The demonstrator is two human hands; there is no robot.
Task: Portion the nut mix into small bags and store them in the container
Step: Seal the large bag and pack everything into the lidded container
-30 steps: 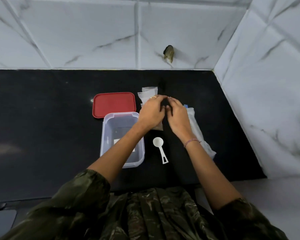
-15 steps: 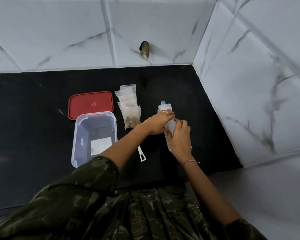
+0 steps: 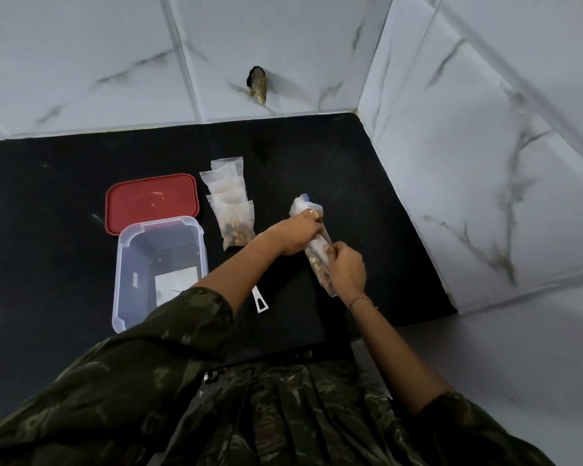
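A long clear bag of nut mix (image 3: pixel 317 260) lies on the black counter, its twisted top pointing away from me. My left hand (image 3: pixel 298 232) grips its upper part and my right hand (image 3: pixel 345 269) pinches its lower part. To the left lies a row of several small bags (image 3: pixel 231 200); the nearest one (image 3: pixel 238 227) holds nuts. The clear plastic container (image 3: pixel 125 274) stands open, with its red lid (image 3: pixel 150 203) flat behind it. A white scoop's handle (image 3: pixel 260 302) shows under my left forearm; its bowl is hidden.
The black counter (image 3: pixel 64 183) ends at marble-tiled walls behind and on the right (image 3: pixel 485 183). A small dark fixture (image 3: pixel 258 84) sticks out of the back wall. My camouflage-patterned clothing (image 3: pixel 249 415) fills the bottom of the view.
Both hands have left the small bags and moved right onto the large nut bag. A filled small bag now lies at the near end of the row. The view has shifted right.
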